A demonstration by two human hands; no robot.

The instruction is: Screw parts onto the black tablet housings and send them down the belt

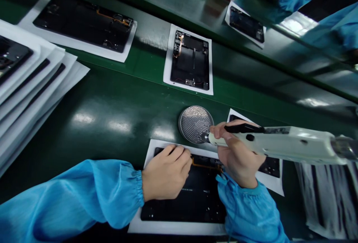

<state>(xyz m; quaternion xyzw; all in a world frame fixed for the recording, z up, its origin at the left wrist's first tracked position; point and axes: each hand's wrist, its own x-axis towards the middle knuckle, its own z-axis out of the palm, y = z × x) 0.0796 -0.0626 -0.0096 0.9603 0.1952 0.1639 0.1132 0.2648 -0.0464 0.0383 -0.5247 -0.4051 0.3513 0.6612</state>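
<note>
On the left, a stack of white paper sheets (33, 97) with black panels sits on the green surface (97, 123). My left hand (166, 172) rests with curled fingers on a black rectangular device panel (181, 202) with an orange flex strip, gripping nothing I can make out. My right hand (237, 153) closes around a white electric screwdriver (282, 142), its tip at a round perforated metal dish (194, 124); whether they touch, I can't quite tell.

Left hand (166, 172) holds black panel (181, 202), right hand (237, 157) grips electric screwdriver (279, 142).
</note>
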